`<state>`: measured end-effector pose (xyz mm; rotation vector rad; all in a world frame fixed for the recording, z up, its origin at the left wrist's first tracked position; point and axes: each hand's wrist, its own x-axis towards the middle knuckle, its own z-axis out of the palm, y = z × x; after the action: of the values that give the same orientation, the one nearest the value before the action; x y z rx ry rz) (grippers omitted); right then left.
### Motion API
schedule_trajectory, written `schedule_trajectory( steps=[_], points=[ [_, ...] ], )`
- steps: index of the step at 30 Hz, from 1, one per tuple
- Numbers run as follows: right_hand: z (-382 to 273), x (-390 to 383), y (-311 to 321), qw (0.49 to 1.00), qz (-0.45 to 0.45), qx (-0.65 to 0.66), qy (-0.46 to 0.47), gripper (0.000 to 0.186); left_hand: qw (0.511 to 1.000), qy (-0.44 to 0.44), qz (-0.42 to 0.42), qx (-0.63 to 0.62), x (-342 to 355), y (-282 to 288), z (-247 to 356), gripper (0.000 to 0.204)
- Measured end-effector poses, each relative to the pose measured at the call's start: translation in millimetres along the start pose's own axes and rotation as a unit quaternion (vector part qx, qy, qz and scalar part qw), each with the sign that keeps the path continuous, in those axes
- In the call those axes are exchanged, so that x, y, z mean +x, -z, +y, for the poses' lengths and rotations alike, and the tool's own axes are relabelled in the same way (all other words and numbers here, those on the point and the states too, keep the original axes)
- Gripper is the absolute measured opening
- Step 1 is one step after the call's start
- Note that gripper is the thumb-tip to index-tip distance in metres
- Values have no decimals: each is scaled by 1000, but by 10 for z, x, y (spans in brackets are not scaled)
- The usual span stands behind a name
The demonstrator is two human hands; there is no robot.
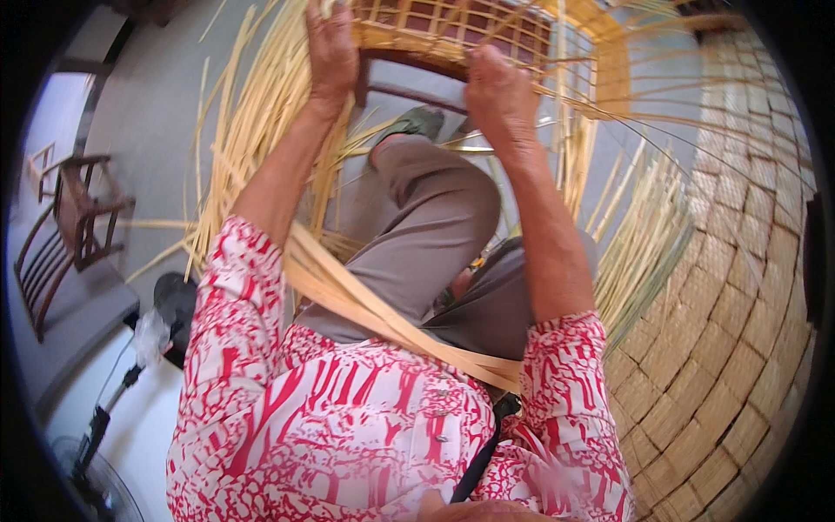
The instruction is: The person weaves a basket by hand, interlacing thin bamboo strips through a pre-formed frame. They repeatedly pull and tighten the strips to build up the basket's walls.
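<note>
We see the weave (417, 45) at the top of the view, beyond the knees, partly cut off by the rim. Our left hand (333, 54) is at its left end, with the fingertips too near the rim to tell what they hold. Our right hand (502, 96) curls at the near edge, and we cannot tell whether it pinches a strip. Uneven pulling could skew the open lattice, and a sharp bend could split a thin strip. The wide strips (374, 304) across our lap could snag on the right sleeve (565, 374), since they end beside it. Loose strips (270, 87) crowd our left forearm, and a bundle (639, 235) fans out on the right. Grey floor (156, 113) gives more room farther left, before the chair (83, 213).
</note>
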<state>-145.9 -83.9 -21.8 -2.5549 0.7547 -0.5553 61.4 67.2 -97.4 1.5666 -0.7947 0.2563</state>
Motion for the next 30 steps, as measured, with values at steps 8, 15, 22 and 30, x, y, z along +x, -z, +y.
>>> schedule_trajectory(
  steps=[8, 15, 22, 30],
  points=[
    [-47, -115, 163, 997, -74, 5, -6, 46, 973, 231, 9, -21, -147, 161, 437, 73],
    [182, -981, 516, 973, -128, 193, -19, 26, 855, 309, -415, -47, -793, 816, 985, 27],
    [-39, -1726, 1198, 931, -250, 263, -38, 11, 728, 240, -642, -10, -984, 1559, 1081, 33],
    [-223, -2237, 1008, 821, -440, 362, -44, 20, 788, 95, -606, 57, -865, 1472, 1259, 19]
  ],
)
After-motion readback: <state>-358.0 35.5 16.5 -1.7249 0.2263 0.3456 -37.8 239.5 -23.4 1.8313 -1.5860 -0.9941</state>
